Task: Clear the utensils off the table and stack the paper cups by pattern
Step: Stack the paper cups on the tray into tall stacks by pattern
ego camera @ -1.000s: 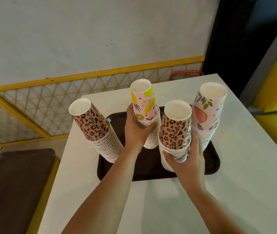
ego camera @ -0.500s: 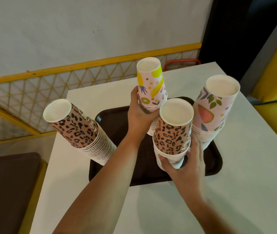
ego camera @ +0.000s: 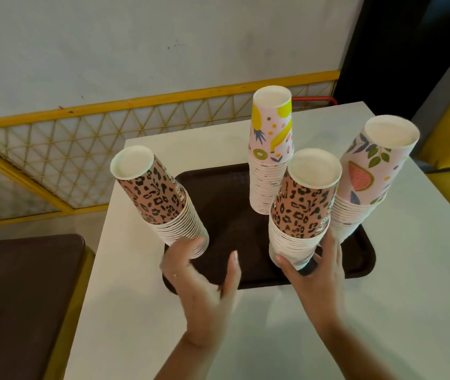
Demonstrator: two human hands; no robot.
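Four inverted paper-cup stacks stand on the dark brown plastic tray [ego camera: 361,259]. Right hand [ego camera: 313,281] grips the near leopard-print stack [ego camera: 300,212]; left hand [ego camera: 204,278], fingers spread, holds nothing beside the tilted leopard-print stack [ego camera: 160,198].

1. The light is soft, even and moderately bright, with no hard glare anywhere.
2. The white table [ego camera: 328,325] carries only faint, diffuse shadows under the forearms.
3. The left hand [ego camera: 204,281] is smeared by motion blur, its fingers indistinct.
4. The right hand [ego camera: 317,272] and the cup stacks look fairly sharp.
5. Wide-angle distortion bends the yellow railing [ego camera: 141,101] and splays the stacks outward.
6. The upper right corner falls into deep darkness.
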